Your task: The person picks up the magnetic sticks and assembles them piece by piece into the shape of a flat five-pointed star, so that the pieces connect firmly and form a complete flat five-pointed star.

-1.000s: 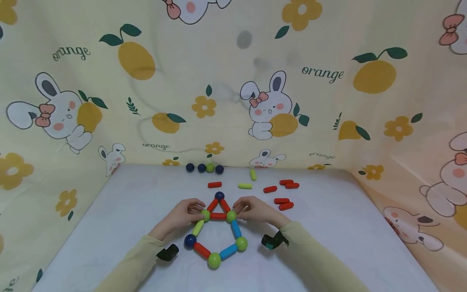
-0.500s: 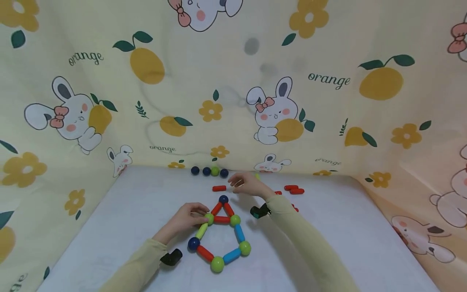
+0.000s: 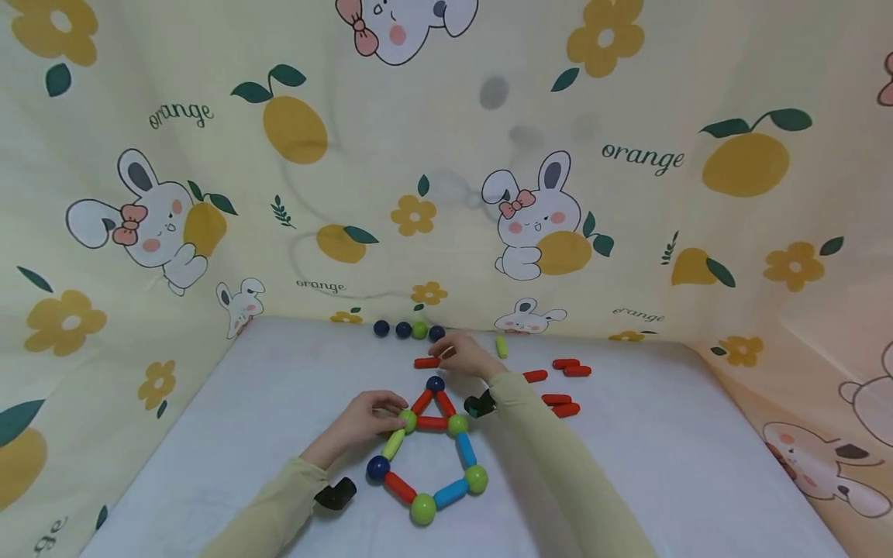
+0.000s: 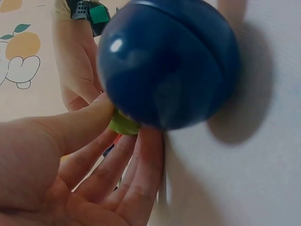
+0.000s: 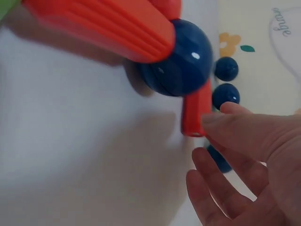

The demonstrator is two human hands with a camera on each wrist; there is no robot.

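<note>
Smooth, glossy blue ball

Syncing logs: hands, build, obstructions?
Left hand holds green ball of ball-and-rod figure, triangle joined to pentagon. Right hand at loose red rod, grip unclear. Nothing visibly blocking.

Lit softly in the head view, with faint grey shadows on the backdrop; duller and slightly blurred at the wrists, with a glint (small, white) on the left wrist view's blue ball.
</note>
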